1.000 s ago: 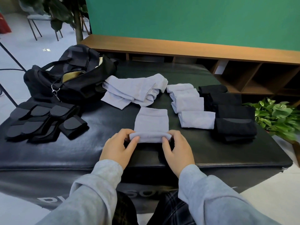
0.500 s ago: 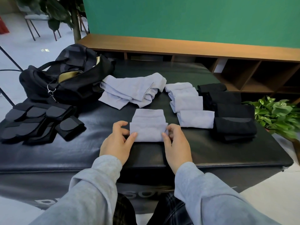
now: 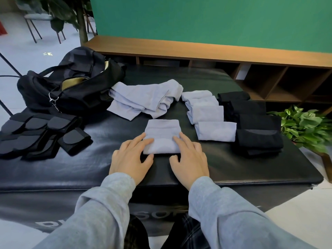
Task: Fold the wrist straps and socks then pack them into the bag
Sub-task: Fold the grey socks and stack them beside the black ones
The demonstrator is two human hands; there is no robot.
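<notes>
I have both hands flat on the folded light-blue sock (image 3: 162, 136) at the near middle of the black padded tabletop (image 3: 100, 169). My left hand (image 3: 131, 157) lies with straight fingers over the sock's left edge, and my right hand (image 3: 189, 156) does the same over its right edge; the two hands are apart, with the sock's middle bare between them, and neither curls round anything. Beyond the sock lies a loose heap of unfolded light-blue socks (image 3: 145, 99). To the right of that heap runs a row of folded light-blue socks (image 3: 206, 112), and just beside that row, farther right, a row of folded black socks (image 3: 255, 123). At the far left of the tabletop the black bag (image 3: 71, 87) sits open, with a tan lining showing in its mouth. Nearer me on the left, the black wrist straps (image 3: 41, 133) lie bunched together, overlapping one another. Behind the tabletop I see a low wooden shelf (image 3: 215, 53) against a green wall (image 3: 215, 20), and a leafy plant (image 3: 305, 126) to the right.
</notes>
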